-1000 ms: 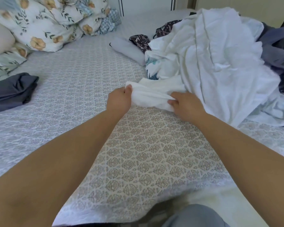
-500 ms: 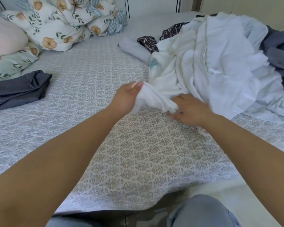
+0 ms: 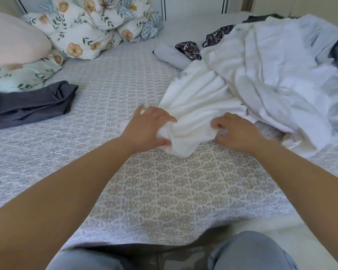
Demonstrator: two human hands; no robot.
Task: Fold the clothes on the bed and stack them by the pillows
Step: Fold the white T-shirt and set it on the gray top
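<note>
While both hands bunch the near edge of a white garment [image 3: 199, 106], the step in hand looks like drawing it free of the pile [image 3: 277, 75] so it can be spread flat on the bed [image 3: 164, 191]. To do this well, the person would likely pull low and steadily toward the bare patterned stretch in front, find two matching corners or a hem, and shake out the gathers before any fold; dragging too fast could bring other clothes along with it.

Nearest, the left hand [image 3: 148, 127] grips a wad of the white cloth, thumb underneath and fingers curled over the top. The right hand [image 3: 236, 131] has its fingers curled down into the same cloth just beside it; its grip looks like a pinch on the fabric, though the fingertips are partly hidden.

Farther right, the garment trails up into the pile of white, grey and dark patterned clothes. Off to the left, a folded dark grey piece [image 3: 31, 102] already lies beside the pillows [image 3: 16, 41], with a floral duvet [image 3: 90, 26] bundled behind them.
</note>
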